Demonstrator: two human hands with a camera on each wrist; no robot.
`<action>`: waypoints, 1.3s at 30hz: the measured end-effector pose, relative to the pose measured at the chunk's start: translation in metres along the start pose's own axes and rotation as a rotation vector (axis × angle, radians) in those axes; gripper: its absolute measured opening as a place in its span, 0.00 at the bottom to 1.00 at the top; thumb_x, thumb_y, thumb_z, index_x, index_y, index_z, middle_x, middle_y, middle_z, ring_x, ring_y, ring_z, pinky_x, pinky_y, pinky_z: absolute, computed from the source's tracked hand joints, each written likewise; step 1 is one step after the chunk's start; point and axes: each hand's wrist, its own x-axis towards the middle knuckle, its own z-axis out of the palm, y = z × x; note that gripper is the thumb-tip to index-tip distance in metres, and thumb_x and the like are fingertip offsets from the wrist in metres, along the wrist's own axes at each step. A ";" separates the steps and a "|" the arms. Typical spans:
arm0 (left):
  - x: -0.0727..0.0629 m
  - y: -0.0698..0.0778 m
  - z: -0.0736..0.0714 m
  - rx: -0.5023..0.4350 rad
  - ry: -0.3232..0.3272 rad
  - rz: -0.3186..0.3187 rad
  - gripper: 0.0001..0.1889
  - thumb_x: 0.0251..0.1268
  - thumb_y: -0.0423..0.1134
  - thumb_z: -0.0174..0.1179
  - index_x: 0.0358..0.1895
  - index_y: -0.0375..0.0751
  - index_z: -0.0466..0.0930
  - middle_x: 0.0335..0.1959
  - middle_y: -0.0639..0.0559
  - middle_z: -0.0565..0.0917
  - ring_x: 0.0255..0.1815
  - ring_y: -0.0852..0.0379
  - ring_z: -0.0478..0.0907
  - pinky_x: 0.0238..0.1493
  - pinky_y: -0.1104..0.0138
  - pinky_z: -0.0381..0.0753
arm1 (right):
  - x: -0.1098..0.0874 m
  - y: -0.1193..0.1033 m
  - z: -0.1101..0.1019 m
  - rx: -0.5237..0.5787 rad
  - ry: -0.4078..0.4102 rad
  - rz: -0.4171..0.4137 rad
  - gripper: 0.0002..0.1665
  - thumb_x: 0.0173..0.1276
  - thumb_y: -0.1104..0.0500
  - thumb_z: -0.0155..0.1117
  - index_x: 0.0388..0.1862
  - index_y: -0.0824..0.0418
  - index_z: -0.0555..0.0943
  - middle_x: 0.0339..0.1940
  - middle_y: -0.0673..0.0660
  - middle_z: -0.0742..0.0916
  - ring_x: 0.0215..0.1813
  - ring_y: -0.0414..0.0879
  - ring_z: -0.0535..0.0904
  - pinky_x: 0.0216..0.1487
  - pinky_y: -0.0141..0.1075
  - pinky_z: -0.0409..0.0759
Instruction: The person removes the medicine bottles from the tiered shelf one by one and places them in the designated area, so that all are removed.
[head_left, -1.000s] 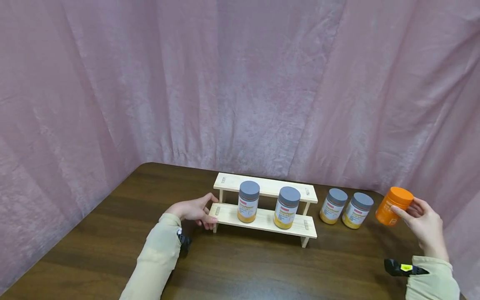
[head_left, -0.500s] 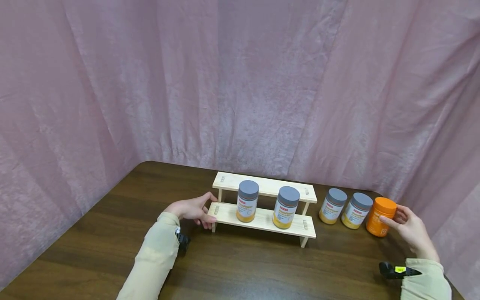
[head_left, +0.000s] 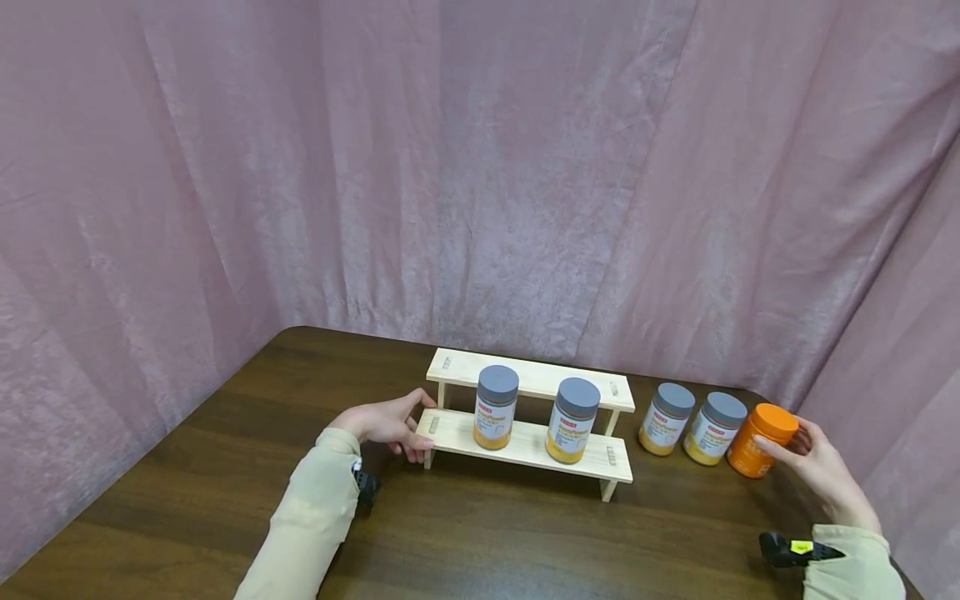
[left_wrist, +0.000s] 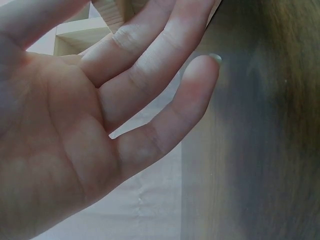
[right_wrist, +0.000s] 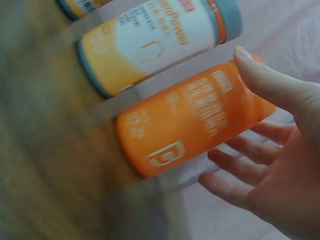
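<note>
A two-tier wooden shelf (head_left: 465, 429) stands on the table, its lower left end gripped by my left hand (head_left: 386, 423) between thumb and forefinger. In the left wrist view, the fingers of that hand (left_wrist: 85, 120) overlap the wood. Two grey-lidded jars, a left one (head_left: 495, 407) and a right one (head_left: 572, 421), stand on the lower board. At the right, my right hand (head_left: 821, 471) holds an orange jar (head_left: 753, 450) near its lid, thumb in front and fingers behind. The right wrist view shows the orange jar (right_wrist: 180, 120) close beside a grey-lidded jar (right_wrist: 150, 47).
Two more grey-lidded jars, one nearer the shelf (head_left: 665, 419) and one beside the orange jar (head_left: 714, 429), stand on the dark wooden table (head_left: 525, 542). A pink curtain (head_left: 525, 167) hangs behind the table and along both sides.
My right hand has moved left and down with the orange jar, from a tilted pose out to the right to beside the grey-lidded jars. My left hand stays at the shelf's end.
</note>
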 end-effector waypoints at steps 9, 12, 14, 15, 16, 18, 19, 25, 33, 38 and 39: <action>0.000 0.001 0.001 -0.005 0.003 -0.013 0.32 0.63 0.38 0.65 0.62 0.40 0.54 0.30 0.43 0.87 0.29 0.56 0.83 0.31 0.67 0.75 | -0.004 -0.030 -0.018 -0.043 0.005 0.083 0.53 0.74 0.45 0.53 0.74 0.78 0.37 0.71 0.85 0.54 0.67 0.76 0.53 0.42 0.08 0.59; -0.001 0.002 0.002 -0.005 0.004 -0.013 0.31 0.63 0.37 0.65 0.62 0.41 0.54 0.30 0.44 0.87 0.29 0.56 0.83 0.31 0.68 0.75 | -0.009 -0.040 -0.022 -0.053 0.031 0.084 0.53 0.73 0.46 0.55 0.74 0.77 0.38 0.71 0.84 0.54 0.68 0.76 0.53 0.41 0.08 0.58; -0.002 0.002 0.003 -0.001 0.006 -0.012 0.31 0.63 0.37 0.65 0.62 0.40 0.54 0.30 0.44 0.87 0.29 0.56 0.83 0.31 0.68 0.75 | -0.013 -0.049 -0.025 -0.080 0.053 0.087 0.53 0.72 0.45 0.56 0.75 0.76 0.40 0.72 0.83 0.55 0.69 0.76 0.53 0.48 0.11 0.62; -0.002 0.002 0.003 0.001 0.008 -0.012 0.31 0.63 0.37 0.65 0.62 0.40 0.54 0.29 0.44 0.87 0.29 0.56 0.83 0.31 0.67 0.75 | -0.014 -0.054 -0.025 -0.094 0.063 0.090 0.53 0.72 0.44 0.56 0.75 0.74 0.40 0.72 0.82 0.55 0.70 0.76 0.52 0.56 0.16 0.65; -0.002 0.002 0.003 0.002 0.010 -0.012 0.31 0.63 0.37 0.65 0.61 0.40 0.54 0.29 0.44 0.87 0.29 0.56 0.83 0.31 0.67 0.75 | -0.015 -0.058 -0.026 -0.102 0.071 0.090 0.53 0.71 0.44 0.57 0.75 0.73 0.40 0.73 0.82 0.54 0.70 0.76 0.52 0.64 0.24 0.66; -0.002 0.002 0.003 0.005 0.012 -0.015 0.31 0.63 0.37 0.65 0.62 0.40 0.54 0.29 0.44 0.87 0.29 0.56 0.83 0.31 0.67 0.75 | -0.017 -0.069 -0.027 -0.115 0.085 0.090 0.54 0.71 0.43 0.57 0.76 0.71 0.41 0.74 0.80 0.54 0.72 0.76 0.50 0.73 0.48 0.60; -0.003 0.002 0.003 0.008 0.013 -0.016 0.31 0.63 0.37 0.65 0.61 0.40 0.54 0.29 0.44 0.87 0.29 0.55 0.83 0.31 0.67 0.75 | -0.018 -0.075 -0.027 -0.125 0.094 0.084 0.54 0.70 0.42 0.57 0.76 0.71 0.42 0.74 0.80 0.54 0.72 0.76 0.50 0.71 0.59 0.56; -0.003 0.004 0.001 0.009 0.020 -0.025 0.31 0.63 0.37 0.65 0.61 0.41 0.55 0.29 0.43 0.87 0.29 0.55 0.83 0.31 0.67 0.75 | -0.018 -0.110 -0.022 -0.171 0.124 -0.005 0.52 0.69 0.42 0.59 0.76 0.68 0.46 0.73 0.79 0.59 0.71 0.77 0.53 0.65 0.68 0.53; -0.006 0.007 0.002 0.016 0.018 -0.019 0.31 0.63 0.36 0.64 0.62 0.40 0.55 0.29 0.44 0.87 0.29 0.55 0.83 0.32 0.67 0.75 | -0.018 -0.151 0.007 -0.225 0.211 -0.213 0.40 0.69 0.46 0.61 0.70 0.67 0.62 0.64 0.75 0.74 0.65 0.53 0.73 0.66 0.48 0.69; -0.006 0.006 0.002 0.012 0.019 -0.012 0.30 0.63 0.36 0.64 0.61 0.40 0.55 0.29 0.44 0.87 0.29 0.55 0.83 0.31 0.67 0.74 | -0.017 -0.170 0.034 -0.171 0.247 -0.337 0.29 0.71 0.49 0.60 0.64 0.63 0.70 0.58 0.68 0.81 0.47 0.09 0.61 0.51 0.14 0.66; -0.006 0.006 0.002 0.011 0.020 -0.010 0.30 0.63 0.36 0.64 0.61 0.40 0.55 0.29 0.44 0.87 0.29 0.55 0.83 0.31 0.67 0.74 | -0.017 -0.174 0.039 -0.164 0.243 -0.350 0.28 0.71 0.49 0.60 0.64 0.62 0.71 0.58 0.67 0.82 0.48 0.09 0.61 0.51 0.15 0.67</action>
